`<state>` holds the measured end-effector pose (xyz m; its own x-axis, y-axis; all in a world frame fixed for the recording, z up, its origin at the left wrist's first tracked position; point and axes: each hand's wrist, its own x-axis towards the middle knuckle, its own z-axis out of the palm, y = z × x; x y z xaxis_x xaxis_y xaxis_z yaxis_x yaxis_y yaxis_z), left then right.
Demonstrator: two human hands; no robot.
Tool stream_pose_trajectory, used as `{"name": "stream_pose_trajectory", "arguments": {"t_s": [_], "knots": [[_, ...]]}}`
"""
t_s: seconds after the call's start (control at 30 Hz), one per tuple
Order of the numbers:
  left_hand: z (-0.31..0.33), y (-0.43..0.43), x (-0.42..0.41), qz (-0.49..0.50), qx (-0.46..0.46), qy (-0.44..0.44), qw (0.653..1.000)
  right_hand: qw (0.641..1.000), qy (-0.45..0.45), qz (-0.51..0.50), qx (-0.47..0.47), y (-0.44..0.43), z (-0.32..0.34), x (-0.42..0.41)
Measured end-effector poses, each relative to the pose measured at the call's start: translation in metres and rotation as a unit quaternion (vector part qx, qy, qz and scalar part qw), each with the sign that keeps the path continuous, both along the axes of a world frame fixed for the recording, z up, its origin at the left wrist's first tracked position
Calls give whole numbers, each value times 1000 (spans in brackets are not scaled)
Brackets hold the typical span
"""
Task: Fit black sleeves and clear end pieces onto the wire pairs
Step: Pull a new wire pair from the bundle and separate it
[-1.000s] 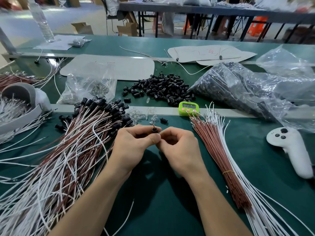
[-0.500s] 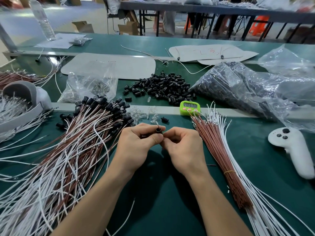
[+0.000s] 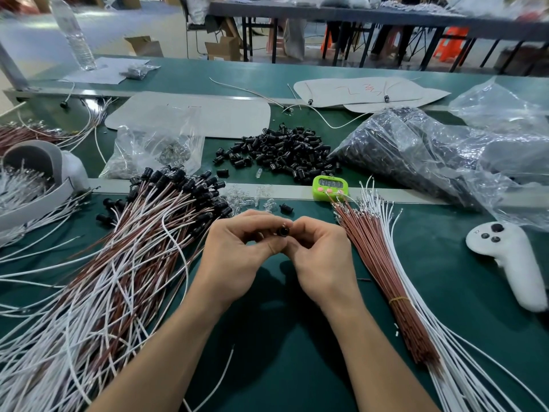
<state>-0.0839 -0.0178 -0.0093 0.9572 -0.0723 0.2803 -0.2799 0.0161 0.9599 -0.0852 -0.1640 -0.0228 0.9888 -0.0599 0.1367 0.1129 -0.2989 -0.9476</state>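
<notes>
While both hands meet above the green table (image 3: 282,352), a single black sleeve (image 3: 282,231) sits pinched between them, its open end turned towards the camera. The left hand (image 3: 234,257) has thumb and forefinger closed on the sleeve's left side; the right hand (image 3: 320,260) curls in to touch its right side, fingers bunched tightly. Whether a clear end piece or a wire pair is already inside the sleeve, I cannot tell, as the fingers hide it.

The main risk, as I judge it, is a slip: the sleeve is small and smooth-looking, and a hard push could pop it out of the pinch and send it among the loose sleeves (image 3: 279,153) or the scattered clear pieces (image 3: 246,197) just beyond the hands. Pushing off-axis could also bend thin wire ends instead of seating them. Finished wires (image 3: 124,248) lie close on the left and the bare bundle (image 3: 383,263) on the right, so a dropped piece could vanish among them.

Compared with half a second ago, the hands sit in much the same spot, but a thin sliver that stood up above the sleeve no longer shows, and the sleeve's mouth now faces more squarely upward.
</notes>
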Motion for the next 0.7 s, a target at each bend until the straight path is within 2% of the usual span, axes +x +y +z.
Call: {"name": "stream_pose_trajectory", "arguments": {"t_s": [0.27, 0.57, 0.7], "knots": [[4, -2, -3, -5, -2, -8, 1000, 1000, -9, 5, -4, 0, 1, -2], [5, -1, -5, -48, -54, 21, 997, 999, -25, 0, -41, 1, 2, -3], [5, 1, -5, -36, -55, 39, 997, 998, -30, 2, -52, 2, 2, -3]]}}
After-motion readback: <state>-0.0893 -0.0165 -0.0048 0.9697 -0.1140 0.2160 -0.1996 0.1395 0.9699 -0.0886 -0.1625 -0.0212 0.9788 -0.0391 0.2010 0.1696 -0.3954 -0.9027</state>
